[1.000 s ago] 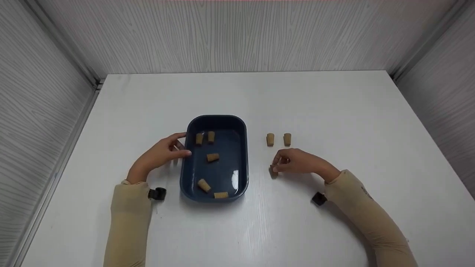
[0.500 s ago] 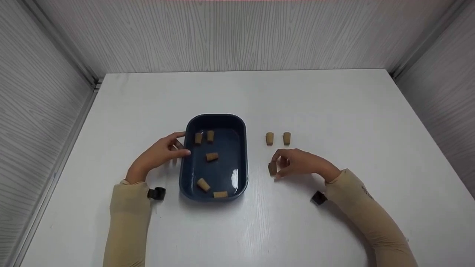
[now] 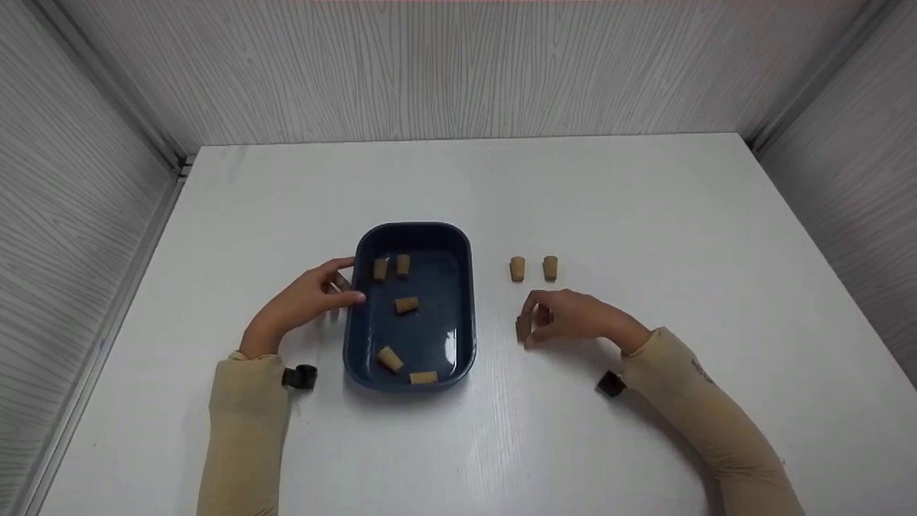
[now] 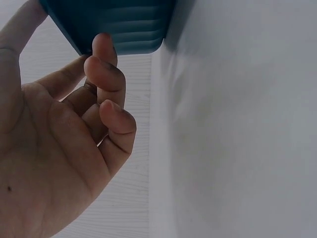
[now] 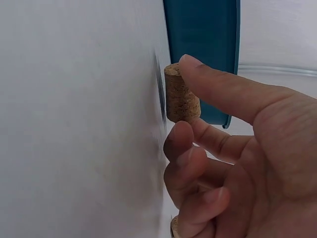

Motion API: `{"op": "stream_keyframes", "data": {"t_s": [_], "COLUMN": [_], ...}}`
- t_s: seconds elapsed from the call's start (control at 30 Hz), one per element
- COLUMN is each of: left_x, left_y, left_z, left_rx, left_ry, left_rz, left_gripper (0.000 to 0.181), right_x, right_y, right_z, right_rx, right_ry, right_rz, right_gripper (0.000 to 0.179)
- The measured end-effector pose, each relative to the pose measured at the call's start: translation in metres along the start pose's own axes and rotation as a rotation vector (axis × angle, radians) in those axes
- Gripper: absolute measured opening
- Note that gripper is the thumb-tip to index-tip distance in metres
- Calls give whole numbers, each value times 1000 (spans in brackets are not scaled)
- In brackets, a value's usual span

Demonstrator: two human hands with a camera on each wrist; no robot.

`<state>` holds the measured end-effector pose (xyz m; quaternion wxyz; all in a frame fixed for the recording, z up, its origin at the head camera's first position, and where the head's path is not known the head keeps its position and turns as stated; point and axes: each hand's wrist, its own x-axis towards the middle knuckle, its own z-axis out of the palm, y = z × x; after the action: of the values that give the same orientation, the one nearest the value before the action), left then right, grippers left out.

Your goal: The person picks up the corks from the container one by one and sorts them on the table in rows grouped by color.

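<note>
We are counting five tan cork stoppers (image 3: pixel 405 304) lying in the dark blue oval plastic tray (image 3: pixel 467 247). Our right hand (image 3: pixel 573 317) is pinching a sixth cork (image 3: pixel 523 327) at the tray's 3 o'clock; two corks (image 3: pixel 517 269) are waiting at 2 o'clock. Our left hand (image 3: pixel 306 299), fingers loosely curled, is steadying the tray's 9 o'clock rim.

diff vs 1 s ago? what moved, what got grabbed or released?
The right hand has lifted the cork it pinches just off the table; a second ago the cork sat low under the fingers. Nothing was released. Unchanged: the left hand stays at the blue tray's left rim, five corks in the tray, two corks standing right of it.
</note>
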<state>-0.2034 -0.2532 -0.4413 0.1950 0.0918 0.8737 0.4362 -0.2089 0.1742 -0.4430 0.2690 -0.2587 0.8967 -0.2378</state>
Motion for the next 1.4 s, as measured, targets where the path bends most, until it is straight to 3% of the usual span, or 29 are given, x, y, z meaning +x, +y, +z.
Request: {"op": "stream_keyframes", "data": {"t_s": [0.37, 0.9, 1.2, 1.4], "left_x": [0, 2, 0, 0], "left_y": [-1, -2, 0, 1], "left_z": [1, 1, -1, -1], "left_rx": [-2, 9, 10, 4], "left_ry": [-1, -9, -5, 2], "left_rz": [10, 20, 25, 14], "left_gripper": [75, 77, 76, 77], "right_x": [-4, -16, -23, -22], "right_y": [-2, 2, -12, -31], "right_z": [-2, -23, -37, -42], "right_rx": [30, 75, 104, 116], "right_ry": [-15, 27, 111, 103], "right_rz": [0, -65, -185, -236], "right_gripper": [41, 47, 44, 42]}}
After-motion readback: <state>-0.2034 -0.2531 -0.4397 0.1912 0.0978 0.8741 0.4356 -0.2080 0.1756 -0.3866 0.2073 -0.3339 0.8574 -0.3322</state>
